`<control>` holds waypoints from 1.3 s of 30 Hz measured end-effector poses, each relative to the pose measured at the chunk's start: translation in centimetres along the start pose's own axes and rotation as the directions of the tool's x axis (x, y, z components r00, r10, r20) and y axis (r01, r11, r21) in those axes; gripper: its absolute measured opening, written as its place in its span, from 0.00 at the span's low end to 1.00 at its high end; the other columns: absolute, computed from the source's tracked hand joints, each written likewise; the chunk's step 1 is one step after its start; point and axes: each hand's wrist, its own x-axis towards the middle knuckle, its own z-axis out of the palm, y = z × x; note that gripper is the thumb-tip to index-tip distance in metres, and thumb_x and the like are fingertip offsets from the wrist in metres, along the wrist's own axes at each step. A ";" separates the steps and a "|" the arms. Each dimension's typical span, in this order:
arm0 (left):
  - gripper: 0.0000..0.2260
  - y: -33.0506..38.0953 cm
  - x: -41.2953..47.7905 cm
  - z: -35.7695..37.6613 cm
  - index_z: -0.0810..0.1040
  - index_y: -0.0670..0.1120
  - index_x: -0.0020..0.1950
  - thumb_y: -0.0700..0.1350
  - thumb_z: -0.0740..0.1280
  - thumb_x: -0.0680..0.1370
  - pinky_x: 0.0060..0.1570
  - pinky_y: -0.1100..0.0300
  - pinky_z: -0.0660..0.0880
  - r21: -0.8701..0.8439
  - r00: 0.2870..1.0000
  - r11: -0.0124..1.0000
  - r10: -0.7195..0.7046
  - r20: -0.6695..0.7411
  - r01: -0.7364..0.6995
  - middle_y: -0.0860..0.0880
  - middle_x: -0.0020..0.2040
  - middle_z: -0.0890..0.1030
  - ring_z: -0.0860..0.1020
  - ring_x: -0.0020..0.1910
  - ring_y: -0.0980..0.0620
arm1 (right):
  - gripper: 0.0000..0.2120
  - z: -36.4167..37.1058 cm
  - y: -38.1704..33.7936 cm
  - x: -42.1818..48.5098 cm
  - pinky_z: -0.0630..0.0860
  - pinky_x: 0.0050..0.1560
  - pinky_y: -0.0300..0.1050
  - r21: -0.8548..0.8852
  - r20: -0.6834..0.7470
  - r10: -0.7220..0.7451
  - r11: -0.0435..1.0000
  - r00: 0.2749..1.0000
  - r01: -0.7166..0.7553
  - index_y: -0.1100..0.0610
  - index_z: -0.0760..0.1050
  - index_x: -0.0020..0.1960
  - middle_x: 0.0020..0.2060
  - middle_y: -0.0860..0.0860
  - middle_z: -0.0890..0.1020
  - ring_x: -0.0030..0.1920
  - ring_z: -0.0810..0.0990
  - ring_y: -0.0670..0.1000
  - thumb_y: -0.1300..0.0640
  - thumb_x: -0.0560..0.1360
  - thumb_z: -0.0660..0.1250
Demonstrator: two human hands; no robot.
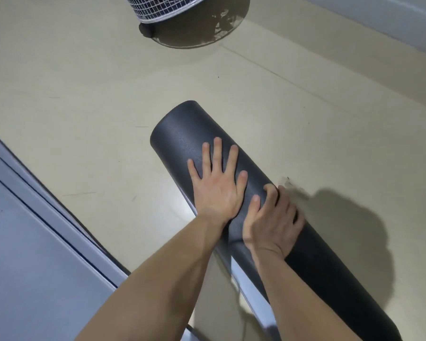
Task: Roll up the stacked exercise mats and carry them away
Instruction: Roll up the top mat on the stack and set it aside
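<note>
**Both hands on black rolled mat, roll lying diagonal on floor**

Black rolled mat [182, 134] lies on its side on the beige floor [84, 94], under both hands. Its long axis runs diagonally: the rounded far end points up-left, beyond the left fingertips, and the other end runs down-right past the right forearm and out of frame.

Left hand [217, 190] is flat on top of the roll, palm down, fingers straight and spread, pointing away from the person. Right hand [273, 222] sits just beside it, nearly touching. Its thumb lies on top and its fingers curl over the far side of the roll, gripping it.

A pale grey strip [249, 289] shows against the roll's near side, between the forearms; can't tell if it is the mat's unrolled tail. Flat grey mats [35, 242] with layered edges lie well left of the left arm. A white wire-caged fan [177, 8] stands far ahead of the hands.
</note>
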 end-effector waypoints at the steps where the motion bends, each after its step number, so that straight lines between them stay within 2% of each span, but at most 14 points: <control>1: 0.27 -0.4 0.3 -0.4 0.60 0.55 0.82 0.60 0.51 0.84 0.75 0.35 0.46 -0.003 0.999 0.999 0.033 -0.016 -0.033 0.47 0.85 0.54 0.50 0.83 0.42 | 0.18 0.5 0.3 -0.1 0.68 0.65 0.61 -0.018 -0.016 0.006 1.000 1.000 -0.007 0.51 0.70 0.67 0.66 0.57 0.78 0.61 0.78 0.62 0.45 0.82 0.53; 3: 0.21 -2.0 2.5 -1.9 0.73 0.53 0.74 0.57 0.59 0.82 0.68 0.40 0.58 0.020 0.985 0.991 0.135 -0.104 -0.133 0.46 0.78 0.68 0.66 0.75 0.40 | 0.18 1.1 0.7 -0.1 0.68 0.65 0.62 -0.066 -0.048 0.024 0.997 0.999 -0.027 0.53 0.70 0.66 0.66 0.58 0.78 0.61 0.78 0.63 0.46 0.82 0.53; 4: 0.19 -3.3 4.1 -2.7 0.77 0.51 0.69 0.56 0.61 0.81 0.65 0.42 0.60 0.038 0.976 0.988 0.155 -0.151 -0.151 0.46 0.75 0.72 0.70 0.71 0.40 | 0.18 1.2 0.6 -0.1 0.68 0.64 0.62 -0.070 -0.071 0.022 0.997 0.997 -0.027 0.54 0.71 0.65 0.66 0.59 0.78 0.60 0.78 0.64 0.47 0.81 0.53; 6: 0.23 -6.0 7.9 -4.0 0.73 0.50 0.73 0.56 0.60 0.81 0.71 0.41 0.58 0.027 0.986 0.997 0.080 -0.144 -0.077 0.45 0.78 0.68 0.65 0.76 0.39 | 0.17 1.4 0.5 -0.2 0.69 0.62 0.63 -0.063 -0.104 0.009 0.998 0.995 -0.016 0.55 0.72 0.64 0.65 0.59 0.78 0.59 0.79 0.64 0.48 0.81 0.55; 9: 0.27 -7.2 10.7 -3.1 0.60 0.57 0.82 0.60 0.52 0.83 0.78 0.37 0.48 -0.002 1.000 1.000 0.003 0.018 -0.003 0.46 0.85 0.52 0.49 0.83 0.40 | 0.17 1.6 0.6 -0.2 0.69 0.62 0.64 -0.064 -0.128 -0.002 0.998 0.992 -0.007 0.55 0.72 0.64 0.66 0.60 0.78 0.60 0.78 0.65 0.49 0.80 0.56; 11: 0.27 -6.9 10.7 -2.1 0.56 0.58 0.83 0.61 0.50 0.83 0.79 0.38 0.48 -0.044 0.996 0.999 0.006 0.088 -0.002 0.47 0.85 0.48 0.47 0.83 0.42 | 0.17 1.7 0.6 -0.2 0.68 0.63 0.64 -0.050 -0.129 0.000 0.999 0.992 -0.006 0.54 0.71 0.64 0.66 0.60 0.78 0.60 0.77 0.65 0.48 0.80 0.56; 18: 0.27 -5.4 8.4 -2.6 0.55 0.56 0.84 0.59 0.49 0.84 0.79 0.37 0.45 -0.018 0.999 1.000 -0.019 0.033 0.020 0.48 0.85 0.49 0.45 0.83 0.40 | 0.17 1.7 1.2 -0.6 0.68 0.62 0.63 -0.036 -0.161 -0.022 0.999 0.987 0.017 0.54 0.71 0.65 0.63 0.61 0.79 0.57 0.78 0.66 0.48 0.81 0.56; 21: 0.29 -1.0 1.5 -2.0 0.48 0.56 0.85 0.60 0.50 0.85 0.78 0.38 0.38 -0.079 0.996 0.997 0.009 0.088 -0.002 0.48 0.85 0.41 0.38 0.83 0.42 | 0.16 0.4 0.8 -0.1 0.68 0.66 0.63 0.022 -0.052 0.026 0.999 0.998 -0.025 0.52 0.71 0.66 0.64 0.57 0.78 0.63 0.77 0.62 0.48 0.81 0.56; 25: 0.27 1.5 -2.2 -0.3 0.49 0.58 0.85 0.60 0.46 0.85 0.79 0.37 0.42 -0.099 0.997 0.995 0.010 0.072 -0.003 0.48 0.85 0.43 0.40 0.83 0.42 | 0.21 -3.4 3.3 -1.3 0.68 0.70 0.61 0.203 0.061 -0.081 0.977 0.995 0.068 0.54 0.73 0.70 0.68 0.54 0.79 0.68 0.76 0.57 0.50 0.79 0.59; 26: 0.27 1.4 -2.0 0.0 0.50 0.57 0.85 0.60 0.46 0.85 0.79 0.37 0.43 -0.092 0.998 0.996 0.005 0.064 0.001 0.47 0.85 0.43 0.41 0.83 0.41 | 0.23 -4.7 5.4 -2.3 0.67 0.72 0.62 0.160 0.096 -0.070 0.986 0.993 0.054 0.55 0.72 0.72 0.69 0.54 0.78 0.69 0.75 0.58 0.50 0.78 0.59; 28: 0.27 1.4 -1.7 0.2 0.51 0.56 0.85 0.59 0.46 0.85 0.79 0.36 0.43 -0.085 0.998 0.996 0.020 0.064 -0.015 0.46 0.85 0.44 0.43 0.83 0.40 | 0.28 -7.0 10.4 -5.7 0.62 0.74 0.66 -0.127 0.169 0.048 0.992 0.985 -0.027 0.54 0.67 0.77 0.74 0.58 0.73 0.71 0.72 0.62 0.44 0.80 0.54; 30: 0.28 1.2 -1.6 0.3 0.51 0.55 0.85 0.58 0.46 0.85 0.79 0.36 0.44 -0.081 0.999 0.997 0.021 0.046 -0.017 0.45 0.85 0.45 0.43 0.83 0.39 | 0.33 -8.3 13.4 -8.7 0.60 0.74 0.70 -0.304 0.197 0.159 0.948 0.967 -0.094 0.52 0.63 0.80 0.74 0.61 0.71 0.72 0.70 0.65 0.38 0.79 0.47; 36: 0.28 0.8 -1.8 0.4 0.53 0.55 0.84 0.59 0.46 0.84 0.79 0.35 0.44 -0.077 1.000 0.997 0.000 -0.023 -0.002 0.45 0.85 0.46 0.44 0.83 0.39 | 0.32 -4.8 14.5 -9.2 0.66 0.67 0.66 -0.306 0.113 0.057 0.952 0.992 -0.020 0.53 0.63 0.80 0.68 0.62 0.73 0.65 0.73 0.66 0.41 0.79 0.51; 39: 0.29 2.0 -3.3 -0.5 0.51 0.54 0.85 0.60 0.47 0.83 0.78 0.34 0.43 -0.104 0.999 0.994 -0.027 0.020 0.029 0.45 0.85 0.44 0.42 0.83 0.38 | 0.32 -4.7 15.4 -9.7 0.65 0.67 0.66 -0.285 0.081 0.050 0.958 0.995 -0.025 0.53 0.64 0.79 0.69 0.62 0.73 0.65 0.73 0.66 0.42 0.78 0.52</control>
